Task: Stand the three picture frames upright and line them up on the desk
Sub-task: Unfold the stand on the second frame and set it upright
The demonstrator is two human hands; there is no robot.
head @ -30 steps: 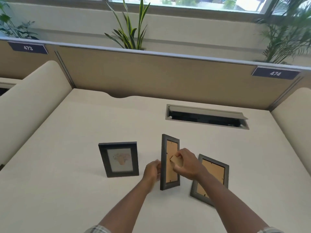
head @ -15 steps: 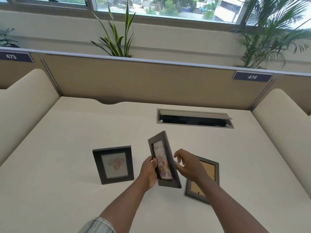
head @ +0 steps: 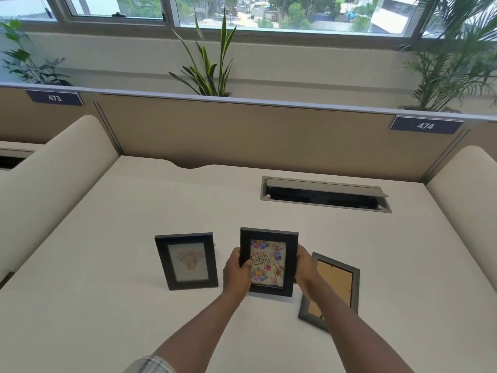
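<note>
Cream desk top (head: 107,305) is wide open left and front. Upright black-framed pale print (head: 187,261) and face-down grey frame (head: 332,289) crowd the middle — open metal cable hatch (head: 325,195) behind.

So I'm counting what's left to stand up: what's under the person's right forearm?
A grey frame lies flat on the desk, back side up, showing brown backing. The right hand and forearm cover its left part, so any stand there is hidden.

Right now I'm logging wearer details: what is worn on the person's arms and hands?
Both hands, left hand and right hand, are bare, with no gloves, rings or watch visible. The forearms are bare too. A plaid sleeve shows on the left arm.
</note>
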